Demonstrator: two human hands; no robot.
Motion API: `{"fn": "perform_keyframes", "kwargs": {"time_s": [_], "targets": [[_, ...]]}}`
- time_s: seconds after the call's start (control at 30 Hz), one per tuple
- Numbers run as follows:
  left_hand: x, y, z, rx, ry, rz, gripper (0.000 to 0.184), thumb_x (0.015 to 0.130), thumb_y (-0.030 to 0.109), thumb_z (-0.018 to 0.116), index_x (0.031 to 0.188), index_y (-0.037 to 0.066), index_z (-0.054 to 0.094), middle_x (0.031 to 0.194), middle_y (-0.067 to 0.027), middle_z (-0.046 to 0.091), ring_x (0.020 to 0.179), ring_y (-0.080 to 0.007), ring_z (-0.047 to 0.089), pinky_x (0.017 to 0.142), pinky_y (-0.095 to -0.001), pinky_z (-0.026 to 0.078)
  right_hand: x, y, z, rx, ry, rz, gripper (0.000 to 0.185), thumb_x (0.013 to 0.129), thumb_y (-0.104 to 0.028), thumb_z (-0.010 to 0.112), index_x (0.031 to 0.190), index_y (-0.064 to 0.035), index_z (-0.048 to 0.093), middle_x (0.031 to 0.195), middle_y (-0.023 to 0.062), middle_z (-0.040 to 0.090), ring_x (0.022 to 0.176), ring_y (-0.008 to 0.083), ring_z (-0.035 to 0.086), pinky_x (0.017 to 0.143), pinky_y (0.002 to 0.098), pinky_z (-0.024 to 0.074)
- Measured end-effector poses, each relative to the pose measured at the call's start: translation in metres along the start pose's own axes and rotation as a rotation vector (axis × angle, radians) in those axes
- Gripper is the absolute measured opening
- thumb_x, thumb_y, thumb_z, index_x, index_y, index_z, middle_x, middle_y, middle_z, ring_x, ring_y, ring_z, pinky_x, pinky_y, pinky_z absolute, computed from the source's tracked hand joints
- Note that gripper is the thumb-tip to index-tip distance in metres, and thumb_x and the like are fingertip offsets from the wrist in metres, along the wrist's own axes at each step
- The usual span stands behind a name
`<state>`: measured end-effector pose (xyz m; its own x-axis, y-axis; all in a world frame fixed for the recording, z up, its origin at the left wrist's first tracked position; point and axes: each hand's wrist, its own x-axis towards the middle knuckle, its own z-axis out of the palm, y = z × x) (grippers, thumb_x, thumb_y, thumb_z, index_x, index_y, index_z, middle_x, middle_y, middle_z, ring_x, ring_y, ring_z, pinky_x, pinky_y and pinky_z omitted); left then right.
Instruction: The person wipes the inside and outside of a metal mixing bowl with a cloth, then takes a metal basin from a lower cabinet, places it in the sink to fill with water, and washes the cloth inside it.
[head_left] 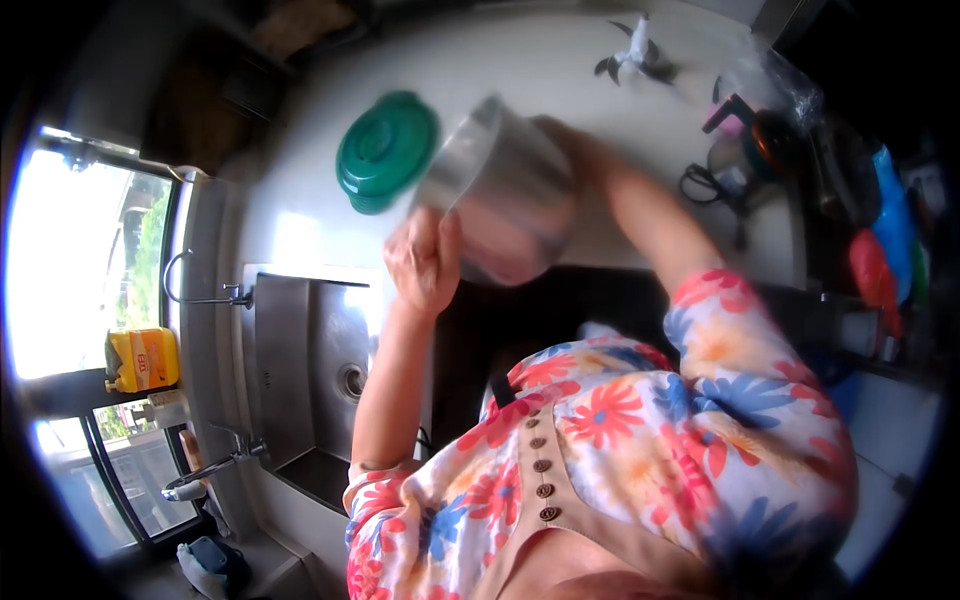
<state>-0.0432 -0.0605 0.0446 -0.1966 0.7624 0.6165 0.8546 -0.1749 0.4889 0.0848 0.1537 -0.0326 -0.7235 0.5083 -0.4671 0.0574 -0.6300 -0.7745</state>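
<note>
A large stainless steel pot (515, 195), blurred by motion, is tilted above the front edge of the counter. My left hand (425, 258) is closed on its near left side at the rim, with the fingers curled. On the far right side my right hand (568, 145) is against the pot; its fingers are mostly hidden and smeared. A green round lid (385, 150), apparently plastic, lies on the counter just left of the pot. The pot's inside is barely visible.
At the left is a steel sink (285, 370) with a tap (215, 298). A yellow jug (150, 358) stands by the window. On the counter's right are a small white-and-dark object (637, 52), a glass pot with an orange lid (770, 140) and plastic bags (785, 90).
</note>
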Motion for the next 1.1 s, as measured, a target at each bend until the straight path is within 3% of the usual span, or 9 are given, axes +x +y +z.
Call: {"fn": "perform_keyframes", "kwargs": {"time_s": [0.37,0.4,0.43,0.67,0.73,0.77,0.83,0.9,1.1], "targets": [[0.013,-0.007,0.011,-0.149,-0.138,-0.038,0.029,0.078,0.007,0.053,0.107,0.002,0.052,0.083,-0.0172,0.054,0.072,-0.0351,0.053,0.064,-0.0363,0.044,-0.012,-0.04,-0.011,-0.343,0.109,-0.551,0.034,0.081,-0.031,0.052,0.075,0.0013,0.059,0.069,0.0029,0.057,0.059,0.014,0.05,0.058,0.0292,0.0426],[0.016,-0.009,0.01,-0.151,-0.153,-0.064,0.032,0.081,0.008,0.056,0.113,0.002,0.051,0.081,-0.0062,0.058,0.072,-0.0109,0.054,0.069,-0.0236,0.043,-0.025,-0.042,0.001,-0.343,0.14,-0.653,0.034,0.08,-0.03,0.05,0.071,0.0017,0.057,0.064,0.0039,0.055,0.057,0.0139,0.049,0.057,0.0294,0.0419],[0.02,-0.006,0.008,-0.212,-0.158,-0.14,0.029,0.078,0.005,0.055,0.107,0.003,0.053,0.085,-0.0168,0.058,0.077,-0.0315,0.058,0.068,-0.0346,0.045,-0.016,-0.04,-0.005,-0.404,0.179,-0.696,0.033,0.08,-0.029,0.049,0.071,0.0021,0.057,0.063,0.0047,0.055,0.057,0.014,0.049,0.057,0.0293,0.0418],[0.062,0.018,-0.006,0.156,-0.364,-0.357,0.028,0.085,0.025,0.046,0.076,0.0,0.053,0.07,-0.0231,0.056,0.069,-0.0388,0.056,0.063,-0.0413,0.043,-0.023,-0.031,0.041,-0.845,0.48,-0.65,0.033,0.081,-0.024,0.042,0.074,0.0041,0.057,0.074,0.0265,0.057,0.073,0.0351,0.059,0.066,0.0395,0.0454],[0.06,0.006,0.001,0.167,-0.259,-0.377,0.03,0.086,0.028,0.046,0.076,0.0,0.052,0.062,-0.018,0.052,0.057,-0.0268,0.046,0.056,-0.0361,0.04,-0.061,-0.029,0.079,-0.874,0.565,-0.809,0.03,0.084,-0.023,0.043,0.074,0.0028,0.054,0.068,0.0219,0.059,0.067,0.0351,0.059,0.061,0.0413,0.0482],[0.06,0.003,0.003,0.17,-0.21,-0.385,0.032,0.087,0.029,0.046,0.075,0.0,0.052,0.059,-0.0154,0.05,0.051,-0.0208,0.042,0.053,-0.0335,0.038,-0.075,-0.023,0.093,-1.018,0.564,-0.921,0.026,0.083,-0.021,0.045,0.08,0.0029,0.054,0.082,0.0224,0.059,0.08,0.0354,0.058,0.07,0.0409,0.0467],[0.062,0.006,0.004,0.155,-0.181,-0.414,0.027,0.086,0.022,0.045,0.074,-0.001,0.055,0.07,-0.0234,0.056,0.068,-0.0396,0.055,0.062,-0.0425,0.044,-0.075,0.008,0.103,-1.3,0.55,-1.289,0.036,0.082,-0.021,0.046,0.105,0.0066,0.05,0.119,0.0248,0.043,0.118,0.04,0.034,0.097,0.0488,0.0254],[0.059,0.0,0.002,0.118,-0.139,-0.409,0.028,0.086,0.022,0.045,0.074,0.0,0.055,0.069,-0.0234,0.056,0.068,-0.04,0.055,0.062,-0.0426,0.044,-0.084,0.022,0.111,-1.382,0.502,-1.392,0.04,0.083,-0.022,0.045,0.111,0.0067,0.048,0.12,0.025,0.043,0.119,0.04,0.034,0.098,0.0513,0.0226],[0.03,-0.005,-0.012,0.121,-0.111,-0.525,0.035,0.09,0.029,0.038,0.081,0.0,0.057,0.07,-0.0221,0.059,0.068,-0.036,0.058,0.061,-0.0427,0.043,0.003,-0.05,0.057,-1.032,0.147,-0.697,0.035,0.083,-0.027,0.044,0.078,0.0022,0.062,0.068,0.0181,0.061,0.063,0.0201,0.059,0.06,0.031,0.0452]]}}
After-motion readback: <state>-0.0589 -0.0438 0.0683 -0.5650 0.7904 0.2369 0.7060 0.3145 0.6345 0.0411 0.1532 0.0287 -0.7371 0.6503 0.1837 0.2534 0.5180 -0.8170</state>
